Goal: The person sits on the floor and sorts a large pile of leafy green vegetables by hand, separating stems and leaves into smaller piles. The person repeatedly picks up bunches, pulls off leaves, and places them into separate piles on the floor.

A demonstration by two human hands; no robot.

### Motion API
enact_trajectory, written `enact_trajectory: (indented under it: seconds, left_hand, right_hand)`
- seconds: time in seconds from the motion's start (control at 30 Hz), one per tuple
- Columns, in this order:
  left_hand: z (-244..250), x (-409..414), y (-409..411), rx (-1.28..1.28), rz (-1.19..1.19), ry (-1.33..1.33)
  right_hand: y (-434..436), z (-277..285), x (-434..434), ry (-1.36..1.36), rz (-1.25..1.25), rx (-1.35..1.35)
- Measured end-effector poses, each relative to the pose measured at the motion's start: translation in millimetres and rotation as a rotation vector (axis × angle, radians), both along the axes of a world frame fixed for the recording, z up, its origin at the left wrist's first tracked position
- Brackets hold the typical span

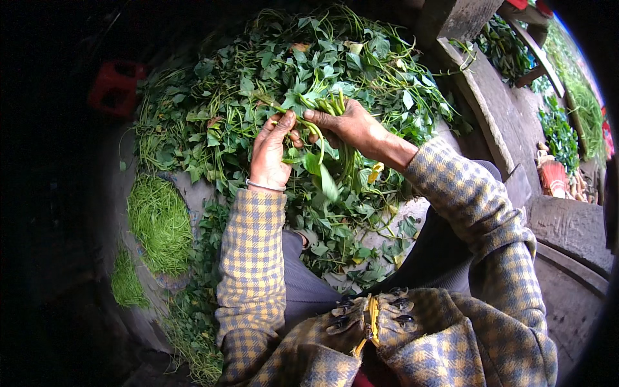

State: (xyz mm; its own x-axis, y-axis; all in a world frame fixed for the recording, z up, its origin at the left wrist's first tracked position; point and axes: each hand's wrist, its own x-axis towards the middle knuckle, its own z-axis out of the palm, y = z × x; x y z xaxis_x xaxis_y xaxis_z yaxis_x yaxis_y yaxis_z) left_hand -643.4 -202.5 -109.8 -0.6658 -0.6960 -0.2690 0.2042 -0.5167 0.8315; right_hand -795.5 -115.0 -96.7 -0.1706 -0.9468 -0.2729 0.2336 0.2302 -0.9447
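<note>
My left hand [274, 152], a metal bangle at its wrist, pinches a green leafy stem [314, 129] between thumb and fingertips. Close beside it on the right, my right hand [355, 128] is closed around a bunch of leafy stems [348, 162], whose ends stick up above the thumb and whose leaves hang below. A blurred leaf [329, 183] dangles under the hands. Both hands are over a wide heap of leafy green vines [227, 87] spread on the ground, with a few yellowed leaves in it.
At left lie a round pile of thin green stalks [159, 225] and a smaller pile [128, 283]. A red plastic container [117, 88] stands at upper left. On the right are a wooden ledge [476, 106], more greens [558, 138] and a red-wrapped bundle [553, 178]. My knees flank the heap's near part.
</note>
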Motion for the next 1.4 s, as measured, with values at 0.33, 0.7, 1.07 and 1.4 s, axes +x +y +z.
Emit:
enact_trajectory:
  seconds: [0.33,0.7,1.07,1.4]
  left_hand:
    - [8,0,3,-0.297,0.086,-0.158]
    - [22,12,0,0.238,-0.264,0.059]
    - [23,68,-38,-0.135,0.148,-0.34]
    - [81,87,36,-0.518,0.052,-0.476]
  right_hand:
    - [5,7,-7,0.355,0.158,-0.152]
    - [11,29,-19,-0.144,0.454,-0.122]
    - [-1,40,-14,0.177,0.139,-0.282]
    - [3,31,21,0.051,0.257,-0.133]
